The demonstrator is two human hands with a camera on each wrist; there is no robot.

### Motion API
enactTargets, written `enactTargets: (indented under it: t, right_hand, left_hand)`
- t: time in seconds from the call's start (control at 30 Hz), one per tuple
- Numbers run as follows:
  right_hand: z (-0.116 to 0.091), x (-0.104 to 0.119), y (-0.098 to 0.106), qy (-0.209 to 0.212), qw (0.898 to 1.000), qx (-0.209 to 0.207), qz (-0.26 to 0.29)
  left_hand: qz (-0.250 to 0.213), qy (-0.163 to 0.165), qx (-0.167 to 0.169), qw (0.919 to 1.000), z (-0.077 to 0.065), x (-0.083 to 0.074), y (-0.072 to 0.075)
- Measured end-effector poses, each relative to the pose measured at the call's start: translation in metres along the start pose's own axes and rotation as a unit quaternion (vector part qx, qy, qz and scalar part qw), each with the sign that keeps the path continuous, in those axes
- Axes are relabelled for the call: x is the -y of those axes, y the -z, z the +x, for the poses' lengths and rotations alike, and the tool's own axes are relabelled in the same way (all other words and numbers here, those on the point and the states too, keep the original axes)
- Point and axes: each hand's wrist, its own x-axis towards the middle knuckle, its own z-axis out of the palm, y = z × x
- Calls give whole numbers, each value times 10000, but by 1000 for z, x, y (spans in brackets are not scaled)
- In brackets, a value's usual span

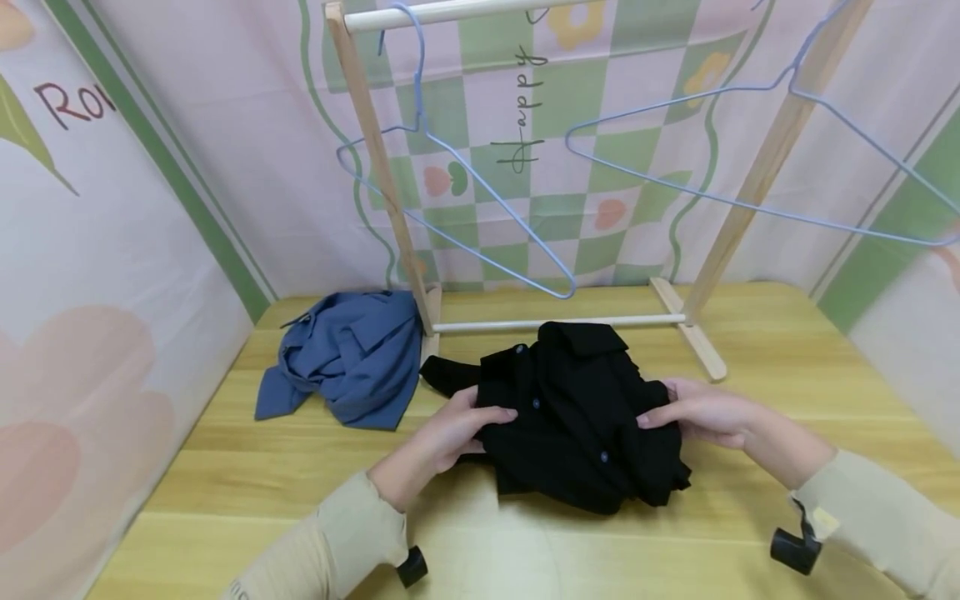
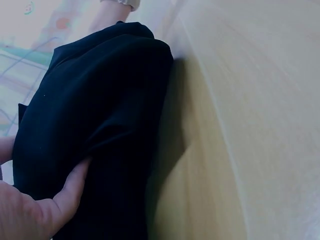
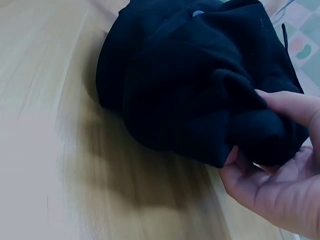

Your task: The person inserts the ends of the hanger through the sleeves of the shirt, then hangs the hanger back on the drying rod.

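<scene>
A bunched black shirt [image 1: 570, 417] with several blue buttons is held between both hands, close over the wooden table. On its left side my left hand [image 1: 457, 429] grips the cloth, thumb on top and the other fingers underneath. My right hand [image 1: 705, 414] pinches the right side of the shirt; in the right wrist view the thumb lies above and the curled fingers below a fold of the cloth [image 3: 250, 130]. The left wrist view shows the left thumb [image 2: 72, 190] pressed against the dark fabric [image 2: 100, 100].
A crumpled blue garment [image 1: 352, 358] lies on the table [image 1: 525, 550] at the left. Behind the shirt stands a wooden rack [image 1: 386, 175] with a white lower bar [image 1: 495, 326]. Two blue wire hangers hang there, a left hanger [image 1: 495, 196] and a right hanger [image 1: 675, 190].
</scene>
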Motion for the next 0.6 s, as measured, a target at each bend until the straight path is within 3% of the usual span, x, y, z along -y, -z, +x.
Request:
enactTargets:
  t: [0.17,0.27,0.43,0.6]
  right_hand:
    - [3,-5,2,-63,9999,-75,-92]
    - [4,-5,0,-222,9981,-434,-366]
    - [4,-6,-3,-604,9846,-1120,-1197]
    - [2,-9,-1,-635,9773,-1285,-1560]
  left_hand:
    - [98,174,-46,9998,3,4,1]
    - [130,257,-54,9996,3,6,2]
    - [240,440,-68,9987,3,10,4]
    - [310,535,-53,9981,4,11,5]
